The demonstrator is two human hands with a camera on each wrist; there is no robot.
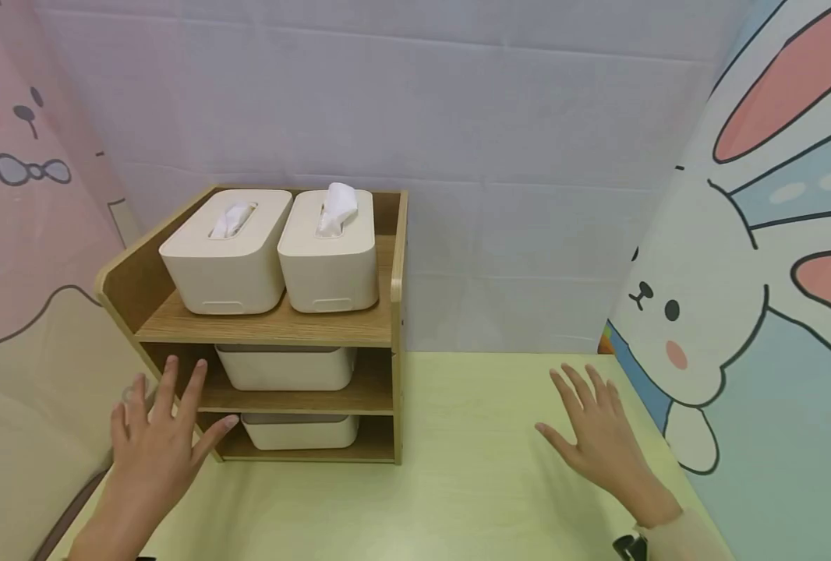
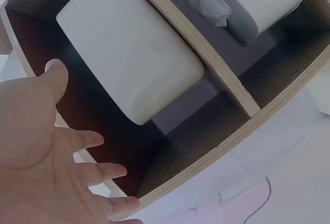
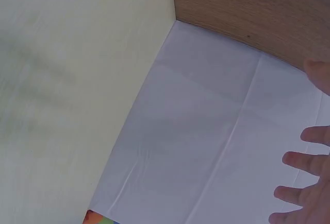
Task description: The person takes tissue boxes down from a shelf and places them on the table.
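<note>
Seeing a light-brown, three-tier wooden shelf (image 1: pixel 268 329) around 1–2 o'clock from the left hand (image 1: pixel 152 448) with its spread fingers. Got two white, rounded-corner tissue boxes (image 1: pixel 229 273) up top. Also spotting the right hand (image 1: pixel 601 440), splayed fingers too, above pale-yellow tabletop (image 1: pixel 472 436), 3–4 o'clock from shelf.

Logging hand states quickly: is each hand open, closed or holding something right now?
Left hand: open, fingers spread, holding nothing.
Right hand: open, fingers spread, holding nothing.
</note>
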